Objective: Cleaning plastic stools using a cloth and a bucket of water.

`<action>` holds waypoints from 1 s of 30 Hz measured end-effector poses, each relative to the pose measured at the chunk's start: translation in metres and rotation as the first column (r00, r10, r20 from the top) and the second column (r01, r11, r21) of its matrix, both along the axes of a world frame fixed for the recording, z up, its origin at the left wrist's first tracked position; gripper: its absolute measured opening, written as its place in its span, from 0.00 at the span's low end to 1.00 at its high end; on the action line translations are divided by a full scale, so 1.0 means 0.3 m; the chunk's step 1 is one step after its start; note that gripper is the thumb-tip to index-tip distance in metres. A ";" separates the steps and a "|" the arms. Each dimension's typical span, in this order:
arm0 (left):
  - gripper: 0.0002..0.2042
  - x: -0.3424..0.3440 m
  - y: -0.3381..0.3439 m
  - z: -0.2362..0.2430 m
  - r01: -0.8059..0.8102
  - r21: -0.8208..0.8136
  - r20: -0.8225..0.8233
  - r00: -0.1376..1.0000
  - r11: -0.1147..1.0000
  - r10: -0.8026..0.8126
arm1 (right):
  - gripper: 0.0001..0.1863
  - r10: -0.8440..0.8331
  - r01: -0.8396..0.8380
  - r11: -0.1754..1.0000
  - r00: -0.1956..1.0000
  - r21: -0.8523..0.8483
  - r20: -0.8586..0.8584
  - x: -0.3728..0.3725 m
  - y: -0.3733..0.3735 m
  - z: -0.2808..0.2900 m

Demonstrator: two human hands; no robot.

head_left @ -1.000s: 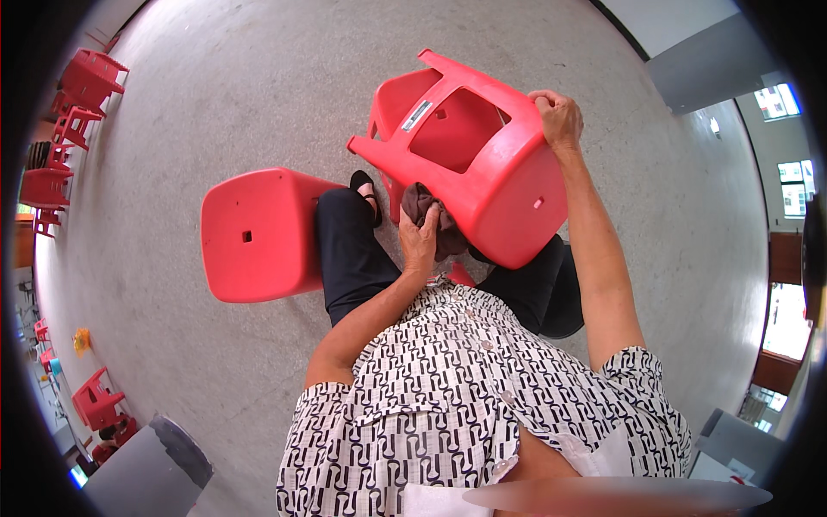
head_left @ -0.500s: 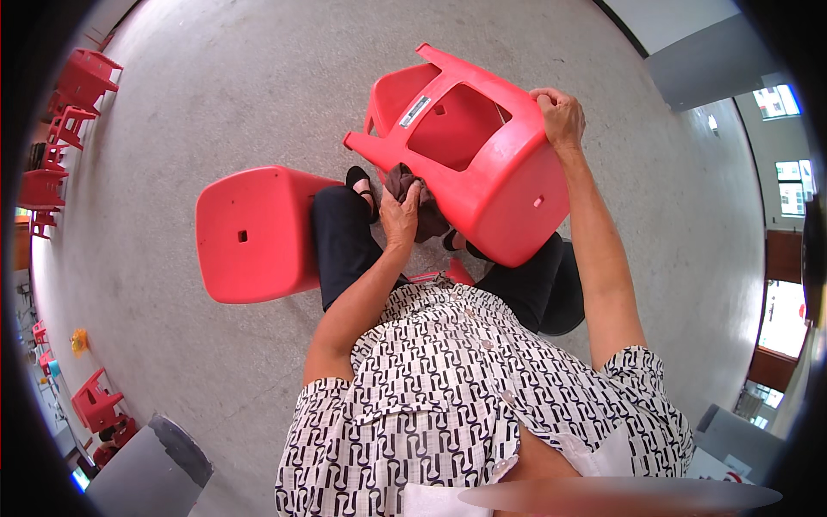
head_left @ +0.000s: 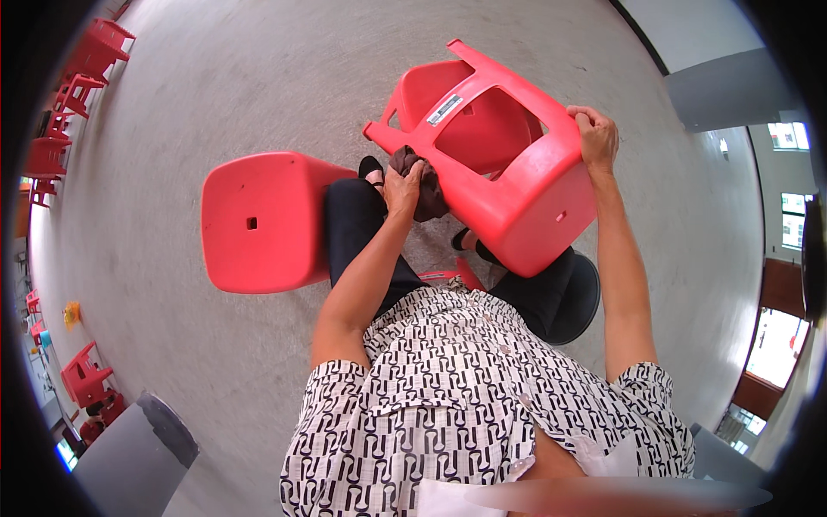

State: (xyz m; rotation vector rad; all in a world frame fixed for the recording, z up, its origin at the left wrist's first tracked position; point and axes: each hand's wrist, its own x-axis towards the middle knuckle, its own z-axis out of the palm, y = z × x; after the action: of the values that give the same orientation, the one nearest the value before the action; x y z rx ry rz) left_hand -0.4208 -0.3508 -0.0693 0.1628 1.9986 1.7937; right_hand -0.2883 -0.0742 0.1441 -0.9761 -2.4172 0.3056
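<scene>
A red plastic stool (head_left: 538,202) is tipped over in front of me, its seat turned toward my lap and its legs pointing away to the upper left. My right hand (head_left: 597,138) grips it at the right edge of the seat, fingers curled. A crumpled dark brown cloth (head_left: 431,200) is bunched in my left hand (head_left: 402,187), which is closed on it beside the stool's near leg. Through the tipped stool's side opening shows another red stool (head_left: 487,129), partly covered by it. Left of my knee stands a third red stool (head_left: 250,189) with a hole in its seat.
My legs are spread beneath the tipped stool; a round black seat (head_left: 579,302) shows by my right thigh. Stacked red stools (head_left: 95,52) line the far left. A grey panel (head_left: 138,457) stands at lower left, another grey surface (head_left: 724,90) at upper right. Grey floor (head_left: 241,77) surrounds me.
The whole scene has shifted slightly in view, the tipped stool and both hands a little rightward. The cloth has moved slightly relative to the stool; both holds are kept.
</scene>
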 end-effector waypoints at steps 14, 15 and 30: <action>0.40 -0.391 0.025 -0.526 -0.307 -0.269 0.289 0.878 0.913 0.380 | 0.15 0.112 -0.132 0.963 0.989 -0.234 -0.098 0.079 -0.149 0.194; 0.40 -0.404 0.047 -0.524 -0.275 -0.257 0.311 0.884 0.926 0.349 | 0.15 0.077 -0.101 0.962 0.992 -0.255 -0.102 0.111 -0.153 0.214; 0.34 -0.292 -0.155 -0.286 -0.111 -0.606 -0.037 0.993 0.788 0.112 | 0.14 0.072 -0.100 0.973 0.988 -0.209 -0.138 0.112 -0.231 0.062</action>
State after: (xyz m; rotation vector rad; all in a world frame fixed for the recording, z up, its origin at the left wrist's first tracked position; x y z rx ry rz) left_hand -0.5083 -0.3973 -0.1550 -0.1660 2.5152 1.1101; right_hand -0.2548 -0.1434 0.1626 -0.9119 -2.3457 0.6544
